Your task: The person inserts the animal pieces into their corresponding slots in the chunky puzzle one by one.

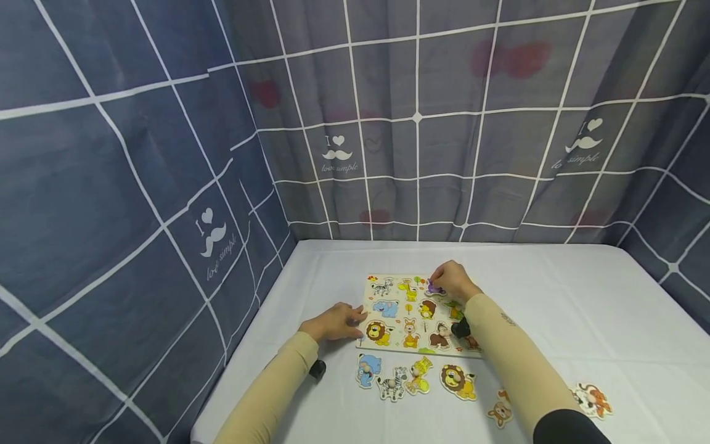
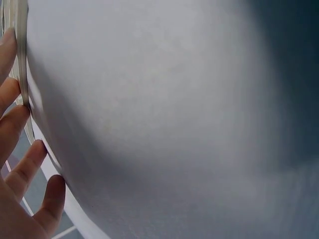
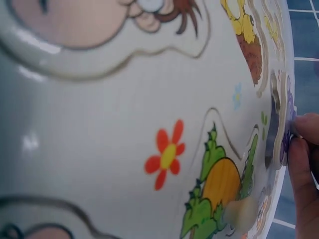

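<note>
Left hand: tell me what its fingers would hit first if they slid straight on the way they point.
Probably the puzzle board: the left hand lies flat, fingers already at its left edge.

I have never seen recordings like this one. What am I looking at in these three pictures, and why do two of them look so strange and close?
There is no machine here: a person works with two bare hands. The wide picture comes from a camera on the person's head, looking down at a white table with checked curtains around it. The other two come from cameras worn on the wrists, so they sit very near the work and look distorted.

On the table lies a wooden animal puzzle board. The left hand rests open at the board's left edge; its wrist view shows mostly the white table and fingertips at the board's edge. The right hand pinches a purple piece at the board's top row; its wrist view shows the board's painted pictures up close.

Loose animal pieces lie in front of the board, among them a lion and a zebra.
</note>
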`<state>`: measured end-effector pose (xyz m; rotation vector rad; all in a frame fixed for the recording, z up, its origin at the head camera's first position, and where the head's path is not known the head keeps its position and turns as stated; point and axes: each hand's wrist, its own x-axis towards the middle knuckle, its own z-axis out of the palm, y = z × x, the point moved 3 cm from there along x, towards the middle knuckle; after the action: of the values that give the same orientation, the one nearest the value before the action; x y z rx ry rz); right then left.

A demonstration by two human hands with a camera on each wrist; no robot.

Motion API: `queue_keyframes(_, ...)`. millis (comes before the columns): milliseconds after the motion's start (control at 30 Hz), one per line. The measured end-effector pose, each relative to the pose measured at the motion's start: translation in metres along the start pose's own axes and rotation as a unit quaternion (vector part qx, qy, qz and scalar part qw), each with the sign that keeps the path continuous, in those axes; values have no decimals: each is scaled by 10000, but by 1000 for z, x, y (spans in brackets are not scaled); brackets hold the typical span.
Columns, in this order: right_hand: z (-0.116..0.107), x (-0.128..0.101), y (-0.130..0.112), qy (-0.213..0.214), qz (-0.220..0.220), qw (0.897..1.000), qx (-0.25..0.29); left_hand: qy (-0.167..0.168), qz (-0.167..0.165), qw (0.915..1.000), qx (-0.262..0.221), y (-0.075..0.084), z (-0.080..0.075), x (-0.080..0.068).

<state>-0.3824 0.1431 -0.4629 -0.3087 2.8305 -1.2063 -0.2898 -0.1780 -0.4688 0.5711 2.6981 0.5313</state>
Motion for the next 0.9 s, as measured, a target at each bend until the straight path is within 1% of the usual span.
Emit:
queue_keyframes(67,1,0,0,-3,-7,10000,-44,19,-39,10000,-7,0,0,-1)
queue_keyframes(233,2,0,2,13,166,9998,-50,0,-85,9999,64,0,0,-2)
queue_keyframes(367,4,1,6,38,283,9996,61,-10,-98,9999,67,-1,0,-2)
queue_keyframes(467,6,1,8,15,270,9996,125,-5,-115,9999,27,-2,0,-2)
queue_keyframes(633,9,2,9,-38,364,9986,371,-41,-141,9999,-14,-3,1,-3)
queue_keyframes(767,8,1,8,-36,360,9981,492,-50,-55,10000,10,-3,1,-3)
queue_keyframes(900,5,0,5,32,260,9992,299,-41,23,10000,-86,-1,0,-1)
